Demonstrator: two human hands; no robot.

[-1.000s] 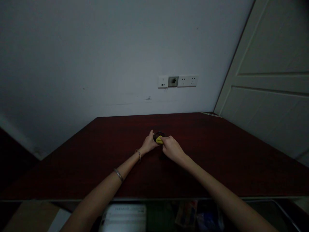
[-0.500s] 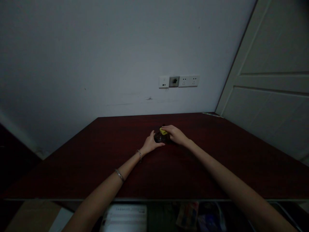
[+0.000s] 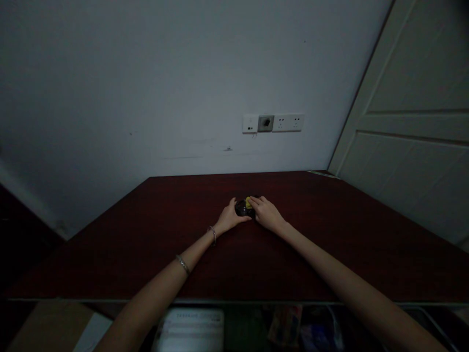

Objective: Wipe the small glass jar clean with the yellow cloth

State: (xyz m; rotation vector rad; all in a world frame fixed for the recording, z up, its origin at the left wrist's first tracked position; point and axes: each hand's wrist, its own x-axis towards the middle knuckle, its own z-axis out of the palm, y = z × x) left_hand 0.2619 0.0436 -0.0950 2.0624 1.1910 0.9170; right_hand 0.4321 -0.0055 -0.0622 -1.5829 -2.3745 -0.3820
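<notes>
A small dark, shiny, rounded object (image 3: 242,209) rests on the reddish-brown tabletop (image 3: 249,264); its exact kind is too dark to make out. My left hand (image 3: 228,216) grips its left side, thumb in front and fingers around the back. My right hand (image 3: 268,213) pinches a small yellow piece (image 3: 248,202), perhaps sponge or cloth, and presses it against the top of the dark object. The right hand covers the object's right side. Two bracelets circle my left wrist and forearm.
Behind the table rises a pale wall with a row of sockets (image 3: 273,123). A white panelled door (image 3: 414,146) stands at the right. Below the table's front edge lie a silvery case (image 3: 192,330), a cardboard piece (image 3: 47,325) and several dim items.
My right hand has moved slightly down and toward me, carrying the yellow piece over the top of the dark object. My left hand keeps its grip in nearly the same place.
</notes>
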